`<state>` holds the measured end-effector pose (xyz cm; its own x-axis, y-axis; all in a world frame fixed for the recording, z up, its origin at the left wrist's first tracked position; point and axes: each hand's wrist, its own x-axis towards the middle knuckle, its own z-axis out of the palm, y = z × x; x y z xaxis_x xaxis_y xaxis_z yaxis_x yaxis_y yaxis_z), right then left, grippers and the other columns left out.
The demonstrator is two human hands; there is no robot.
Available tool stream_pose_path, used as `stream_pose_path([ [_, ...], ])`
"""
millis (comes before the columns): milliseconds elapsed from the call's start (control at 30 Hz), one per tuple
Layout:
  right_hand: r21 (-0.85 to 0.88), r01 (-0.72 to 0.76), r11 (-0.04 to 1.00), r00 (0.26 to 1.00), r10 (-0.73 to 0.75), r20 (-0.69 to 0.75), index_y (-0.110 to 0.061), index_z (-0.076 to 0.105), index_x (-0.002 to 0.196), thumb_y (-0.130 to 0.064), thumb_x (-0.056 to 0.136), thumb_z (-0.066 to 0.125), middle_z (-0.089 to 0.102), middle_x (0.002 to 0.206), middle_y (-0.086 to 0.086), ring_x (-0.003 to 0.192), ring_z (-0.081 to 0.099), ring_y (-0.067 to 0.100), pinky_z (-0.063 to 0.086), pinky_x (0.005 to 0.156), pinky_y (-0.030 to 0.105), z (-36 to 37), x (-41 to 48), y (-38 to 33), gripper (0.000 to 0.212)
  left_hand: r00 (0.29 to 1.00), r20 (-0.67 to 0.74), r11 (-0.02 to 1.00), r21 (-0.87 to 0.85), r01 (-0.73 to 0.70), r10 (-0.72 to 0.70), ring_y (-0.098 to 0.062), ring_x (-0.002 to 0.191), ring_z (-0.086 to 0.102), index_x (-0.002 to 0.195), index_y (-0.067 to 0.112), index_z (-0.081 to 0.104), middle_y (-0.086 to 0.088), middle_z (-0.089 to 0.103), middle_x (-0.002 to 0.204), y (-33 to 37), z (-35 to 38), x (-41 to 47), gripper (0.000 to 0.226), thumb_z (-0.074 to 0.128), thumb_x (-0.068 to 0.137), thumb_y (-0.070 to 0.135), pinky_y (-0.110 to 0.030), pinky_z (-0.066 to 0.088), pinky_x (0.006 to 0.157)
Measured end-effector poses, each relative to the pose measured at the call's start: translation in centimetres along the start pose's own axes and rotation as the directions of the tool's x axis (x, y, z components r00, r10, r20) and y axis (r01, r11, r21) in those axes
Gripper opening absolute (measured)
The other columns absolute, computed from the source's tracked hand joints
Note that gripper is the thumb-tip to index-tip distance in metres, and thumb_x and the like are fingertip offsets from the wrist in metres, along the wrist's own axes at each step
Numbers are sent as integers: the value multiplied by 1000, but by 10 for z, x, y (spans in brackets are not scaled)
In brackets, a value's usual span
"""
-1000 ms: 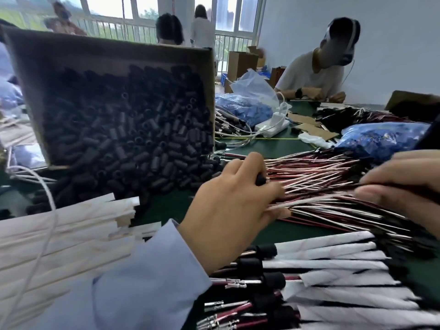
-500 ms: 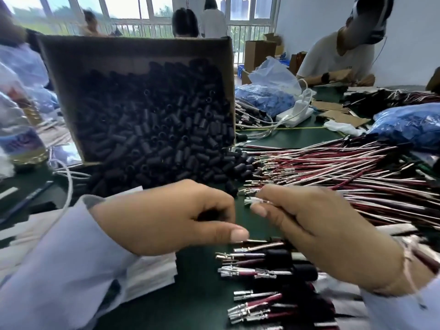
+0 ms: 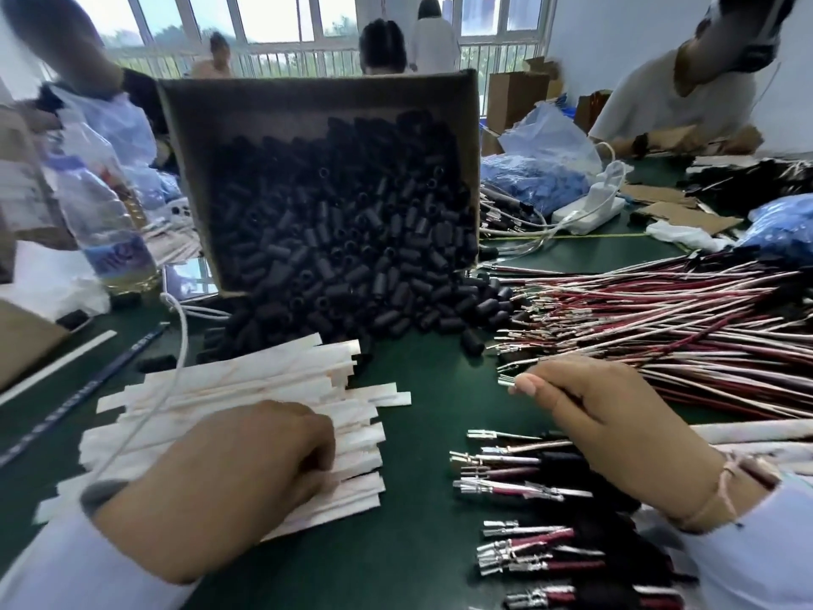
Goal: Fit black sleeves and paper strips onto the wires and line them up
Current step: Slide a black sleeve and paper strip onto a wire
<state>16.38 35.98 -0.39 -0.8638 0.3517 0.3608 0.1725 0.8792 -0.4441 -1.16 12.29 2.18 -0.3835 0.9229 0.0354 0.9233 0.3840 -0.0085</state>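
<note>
At the lower left of the frame, the left hand (image 3: 246, 473) rests knuckles-up on a fanned stack of paper strips (image 3: 246, 385). Its fingers are curled down onto the stack, and this view does not show whether they have hold of a strip.

Right of centre, the right hand (image 3: 616, 429) pinches a wire (image 3: 506, 380) between thumb and forefinger. The wire's metal terminal pokes out to the left past the thumbnail, above the green table (image 3: 440, 389). The other fingers of that hand are loosely curled behind.

Behind the strips, at upper centre, a cardboard box (image 3: 316, 94) stands tipped toward the viewer. Black sleeves (image 3: 334, 222) spill from its open mouth onto the table, up to the far edge of the strip stack.

Across the right of the frame lies a thick bundle of loose wires (image 3: 660, 319), red and pale, with terminals pointing left toward the sleeves. At lower right, below the right hand, finished wires (image 3: 519, 482) lie side by side in a rough column, terminals pointing left and a black sleeve behind each.

A white cable (image 3: 180, 341) crosses the strip stack toward the left wrist. A water bottle (image 3: 101, 200) stands at the left edge, beside the box.
</note>
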Motion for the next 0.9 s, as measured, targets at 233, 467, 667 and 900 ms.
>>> stream_pose_path([
  [233, 130, 32, 991, 992, -16, -125, -18, 70, 81, -49, 96, 46, 63, 69, -1, 70, 59, 13, 47, 65, 37, -11, 0, 3, 42, 923, -240, 811, -444, -381, 302, -4, 51, 45, 76, 23, 52, 4, 58, 64, 16, -64, 29, 14, 58, 79, 36, -14, 37, 47],
  [467, 257, 84, 963, 958, -7, -288, -33, 71, 101, -39, 93, 52, 65, 77, -26, 69, 62, 1, 43, 61, 12, -16, -2, -8, 22, 908, -361, 580, -701, -416, 215, 0, 47, 40, 84, 25, 55, 13, 50, 55, 61, -60, 82, 29, 61, 84, 53, -13, 34, 46],
  [667, 265, 96, 959, 900, 30, -435, -31, 68, 106, -41, 94, 49, 70, 88, -10, 79, 66, 9, 50, 67, 29, -18, -5, -11, 25, 871, -399, 719, -511, -471, 288, -11, 57, 43, 72, 17, 50, 1, 44, 63, 67, -38, 94, 45, 34, 95, 53, -26, 36, 53],
  [900, 227, 192, 955, 868, -58, -493, -36, 66, 107, -32, 95, 53, 69, 100, -20, 95, 65, 4, 45, 78, 10, -37, -8, -20, 19, 796, -518, 794, -318, -518, 312, -11, 58, 41, 73, 24, 39, 11, 35, 67, 73, -36, 92, 47, 17, 93, 61, -33, 38, 51],
])
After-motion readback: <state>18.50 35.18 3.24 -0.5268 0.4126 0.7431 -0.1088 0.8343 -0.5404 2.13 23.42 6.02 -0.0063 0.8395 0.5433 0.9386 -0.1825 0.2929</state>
